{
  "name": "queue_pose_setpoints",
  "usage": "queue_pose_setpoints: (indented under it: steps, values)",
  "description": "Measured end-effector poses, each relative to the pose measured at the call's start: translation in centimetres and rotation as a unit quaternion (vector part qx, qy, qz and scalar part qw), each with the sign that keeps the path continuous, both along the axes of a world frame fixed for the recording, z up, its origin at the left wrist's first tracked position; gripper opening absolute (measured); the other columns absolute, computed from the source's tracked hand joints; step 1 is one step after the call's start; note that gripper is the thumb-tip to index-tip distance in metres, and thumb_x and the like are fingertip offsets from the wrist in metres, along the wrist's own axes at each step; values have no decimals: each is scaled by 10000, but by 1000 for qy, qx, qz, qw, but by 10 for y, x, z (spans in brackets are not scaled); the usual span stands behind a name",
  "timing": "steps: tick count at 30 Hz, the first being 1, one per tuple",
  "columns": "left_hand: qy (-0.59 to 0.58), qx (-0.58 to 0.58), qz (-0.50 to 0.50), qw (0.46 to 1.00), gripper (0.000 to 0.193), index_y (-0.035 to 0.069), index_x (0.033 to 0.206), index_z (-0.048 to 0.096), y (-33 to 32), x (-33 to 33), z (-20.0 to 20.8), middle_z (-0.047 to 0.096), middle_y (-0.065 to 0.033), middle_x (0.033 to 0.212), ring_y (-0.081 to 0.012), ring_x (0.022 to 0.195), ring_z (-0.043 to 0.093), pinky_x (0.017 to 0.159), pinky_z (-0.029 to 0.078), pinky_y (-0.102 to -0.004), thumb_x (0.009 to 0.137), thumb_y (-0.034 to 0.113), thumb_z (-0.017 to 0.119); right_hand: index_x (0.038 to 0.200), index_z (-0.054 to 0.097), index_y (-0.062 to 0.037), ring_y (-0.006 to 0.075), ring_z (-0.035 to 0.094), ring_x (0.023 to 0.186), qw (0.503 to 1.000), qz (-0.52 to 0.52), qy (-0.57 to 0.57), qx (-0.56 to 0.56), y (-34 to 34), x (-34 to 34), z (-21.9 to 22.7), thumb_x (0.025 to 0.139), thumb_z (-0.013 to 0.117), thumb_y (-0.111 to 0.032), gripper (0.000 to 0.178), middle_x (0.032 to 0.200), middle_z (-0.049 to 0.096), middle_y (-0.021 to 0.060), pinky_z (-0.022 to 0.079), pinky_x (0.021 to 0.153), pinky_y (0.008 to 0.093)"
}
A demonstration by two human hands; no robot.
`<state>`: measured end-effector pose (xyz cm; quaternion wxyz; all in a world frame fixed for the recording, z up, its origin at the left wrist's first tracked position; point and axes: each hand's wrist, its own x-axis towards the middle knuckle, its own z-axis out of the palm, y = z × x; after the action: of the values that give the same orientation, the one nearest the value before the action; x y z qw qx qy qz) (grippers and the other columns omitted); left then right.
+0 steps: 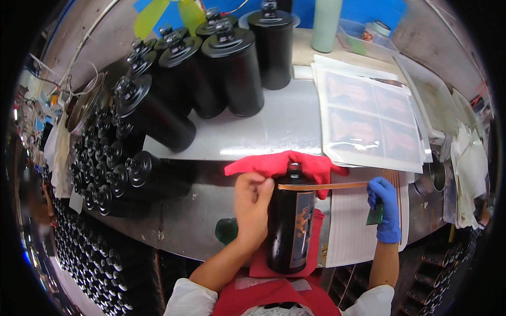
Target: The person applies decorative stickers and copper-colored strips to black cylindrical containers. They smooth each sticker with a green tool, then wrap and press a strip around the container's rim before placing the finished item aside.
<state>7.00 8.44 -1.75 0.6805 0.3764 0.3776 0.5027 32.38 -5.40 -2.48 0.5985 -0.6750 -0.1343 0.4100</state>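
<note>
A black bottle [284, 221] with a copper picture on its front label lies or leans toward me on a red cloth pad [317, 231]. A thin copper-coloured strip [327, 186] stretches across its shoulder and out to the right. My bare left hand [252, 203] is at the bottle's left shoulder, with thumb and forefinger pinched at the strip's left end. In a blue glove, my right hand [385, 208] grips the strip's other end and also holds a small green flat piece [375, 215] in its palm. Behind the bottle neck lies a bunched red cloth [287, 162].
Several tall black bottles [232, 73] stand at the back left, above many smaller-looking ones [100, 174]. Printed sheets [369, 118] lie at the back right, and a striped sheet [350, 226] rests under my right hand. A green round object [226, 230] sits beside my left wrist.
</note>
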Motion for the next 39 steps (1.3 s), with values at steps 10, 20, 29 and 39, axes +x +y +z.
queue_pose_setpoints:
  steps: [10,20,29,39]
  values:
    - [491,592,-292,569,633,167,1273,535,-69,-59,14,352,-258,1375,-424,1237,367,995,274,-587,699,344,737,751,629,-54,26,444,487,998,13,-56,-29,2,-5,-2,771,713,-168,144,629,548,-15,324,431,177]
    - [336,502,-168,779,1067,-42,1350,357,-69,-93,-1,348,-349,1304,-453,1211,381,993,234,-620,592,586,770,763,643,-55,24,441,495,998,42,-48,-19,23,-53,30,759,728,-165,139,613,544,-32,317,442,176]
    - [385,575,-192,696,591,90,1280,508,-72,-78,-14,402,-287,1339,-420,1234,414,983,318,-575,774,346,671,784,662,-40,22,447,533,996,71,-51,-26,35,-66,38,762,726,-166,143,646,568,-28,333,466,180]
    - [407,586,-210,669,871,21,1217,529,-72,-81,7,336,-375,1304,-473,1278,301,1044,114,-634,621,619,737,804,671,-13,42,543,679,990,140,-12,-22,65,-101,55,793,719,-149,145,731,621,-9,433,609,195]
